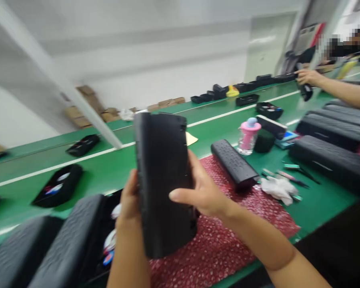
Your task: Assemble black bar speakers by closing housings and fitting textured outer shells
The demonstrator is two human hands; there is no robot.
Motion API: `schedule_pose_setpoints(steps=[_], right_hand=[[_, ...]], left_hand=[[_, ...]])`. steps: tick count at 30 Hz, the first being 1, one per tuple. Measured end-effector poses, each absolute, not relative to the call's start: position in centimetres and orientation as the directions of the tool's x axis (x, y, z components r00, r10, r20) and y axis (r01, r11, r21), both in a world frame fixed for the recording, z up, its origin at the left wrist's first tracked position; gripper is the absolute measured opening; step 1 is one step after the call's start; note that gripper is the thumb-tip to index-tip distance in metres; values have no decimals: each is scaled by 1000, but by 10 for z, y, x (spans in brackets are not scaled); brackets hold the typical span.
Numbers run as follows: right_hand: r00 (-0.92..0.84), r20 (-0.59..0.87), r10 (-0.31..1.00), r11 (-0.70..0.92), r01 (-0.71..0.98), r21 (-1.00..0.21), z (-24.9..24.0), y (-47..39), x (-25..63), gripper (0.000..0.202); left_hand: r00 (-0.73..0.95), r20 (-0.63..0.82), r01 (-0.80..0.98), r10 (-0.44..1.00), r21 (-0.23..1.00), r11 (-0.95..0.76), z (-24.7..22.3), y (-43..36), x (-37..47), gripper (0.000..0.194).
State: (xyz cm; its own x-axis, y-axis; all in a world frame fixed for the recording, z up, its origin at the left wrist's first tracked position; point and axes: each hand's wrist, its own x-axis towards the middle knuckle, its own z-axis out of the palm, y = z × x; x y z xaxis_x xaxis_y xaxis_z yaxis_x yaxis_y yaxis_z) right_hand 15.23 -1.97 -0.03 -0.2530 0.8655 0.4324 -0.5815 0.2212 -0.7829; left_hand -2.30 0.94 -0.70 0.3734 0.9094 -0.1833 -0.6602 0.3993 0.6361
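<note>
A black plastic casing (160,160), with a smooth, slightly curved face and notched side edges, is held up before me, nearly upright. My left hand (129,202) grips its left edge, with most of the fingers hidden behind it. From the other side my right hand (205,192) holds the right edge, its thumb lying across the face. Below the casing spreads red bubble wrap (222,248). On the wrap's far part rests a black cover (232,162) with raised marks on top.
Long dark textured housings (333,158) lie at right; similar housings (69,240) stand at lower left. Near the wrap are a pink-lidded bottle (249,136), a crumpled white tissue (277,189) and tweezers-like tools. Black trays (60,184) sit on the green belt. A co-worker's hand (310,78) holds a dark part.
</note>
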Motion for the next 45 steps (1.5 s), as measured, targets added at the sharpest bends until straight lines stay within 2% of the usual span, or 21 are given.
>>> schedule_pose_setpoints(steps=[3, 10, 15, 23, 37, 45], right_hand=[[-227, 427, 875, 249, -545, -800, -3, -20, 154, 84], [-240, 432, 869, 267, -507, -819, -5, -20, 157, 73], [-234, 439, 868, 266, -528, -807, -5, -20, 156, 73], [-234, 441, 867, 296, -470, -831, -5, -21, 157, 75], [-228, 427, 875, 270, -502, -822, -4, -21, 159, 74], [-235, 433, 870, 299, -446, -844, -5, -21, 159, 73]], left_hand=[[309, -291, -606, 906, 674, 423, -2, 11, -15, 56], [423, -202, -574, 883, 694, 434, -14, 14, -16, 51], [436, -187, -581, 880, 688, 434, -15, 15, -18, 50], [447, -143, -576, 883, 709, 407, -20, 16, -21, 47], [466, -136, -578, 874, 702, 417, -20, 14, -18, 53], [476, -109, -578, 872, 709, 404, -23, 15, -20, 53]])
